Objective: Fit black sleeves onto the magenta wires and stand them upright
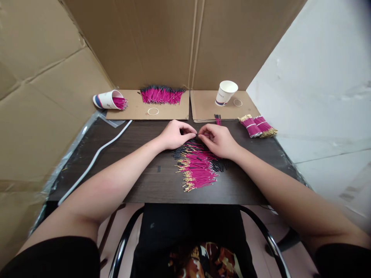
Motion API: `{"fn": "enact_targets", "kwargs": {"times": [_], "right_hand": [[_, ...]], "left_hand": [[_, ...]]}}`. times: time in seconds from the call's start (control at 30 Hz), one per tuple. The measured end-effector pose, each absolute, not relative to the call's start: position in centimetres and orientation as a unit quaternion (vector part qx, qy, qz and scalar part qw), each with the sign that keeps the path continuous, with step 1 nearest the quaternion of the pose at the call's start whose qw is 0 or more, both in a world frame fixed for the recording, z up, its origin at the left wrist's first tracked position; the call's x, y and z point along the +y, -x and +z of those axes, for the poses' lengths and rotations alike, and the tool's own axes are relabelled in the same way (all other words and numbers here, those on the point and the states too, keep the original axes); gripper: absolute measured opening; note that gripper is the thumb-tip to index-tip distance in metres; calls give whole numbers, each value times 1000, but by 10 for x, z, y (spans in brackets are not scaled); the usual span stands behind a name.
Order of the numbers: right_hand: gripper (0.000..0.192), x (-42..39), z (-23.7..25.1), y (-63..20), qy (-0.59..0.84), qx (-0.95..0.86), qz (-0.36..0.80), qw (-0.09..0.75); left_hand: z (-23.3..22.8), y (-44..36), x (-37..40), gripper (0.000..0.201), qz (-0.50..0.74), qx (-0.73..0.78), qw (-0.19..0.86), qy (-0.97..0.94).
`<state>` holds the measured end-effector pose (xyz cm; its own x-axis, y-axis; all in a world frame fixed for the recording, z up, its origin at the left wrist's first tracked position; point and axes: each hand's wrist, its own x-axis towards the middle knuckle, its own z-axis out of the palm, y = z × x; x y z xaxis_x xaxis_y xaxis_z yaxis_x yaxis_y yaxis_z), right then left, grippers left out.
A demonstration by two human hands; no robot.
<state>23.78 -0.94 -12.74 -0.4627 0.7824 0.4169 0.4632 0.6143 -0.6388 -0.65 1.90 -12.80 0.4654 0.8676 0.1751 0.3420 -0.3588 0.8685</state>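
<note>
My left hand (179,134) and my right hand (218,139) meet fingertip to fingertip just beyond a loose pile of magenta wires (199,168). Thumb and forefinger are pinched on each hand, and whatever sits between them is too small to make out. Gold tips point left in the pile, and silvery ends point right. Short black sleeves (218,166) lie scattered at the pile's right side, with more black sleeves (177,153) under my left hand. Past my right hand are a few magenta wires with black ends (218,119).
Magenta wires with black ends (162,95) lie in a row on cardboard (133,112). A tipped paper cup (104,100) holds wires; another paper cup (226,93) stands upright. Banded wire bundles (255,126) lie at right, a white cable (95,158) at left. Cardboard walls (150,42) rise behind.
</note>
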Motion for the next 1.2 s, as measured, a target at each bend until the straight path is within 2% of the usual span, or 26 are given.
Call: {"fn": "enact_targets", "kwargs": {"times": [1.2], "right_hand": [[14,-7,-128,-241,406,-788,261,383]], "left_hand": [[-129,6,19,20,352,409,389,-747]]}}
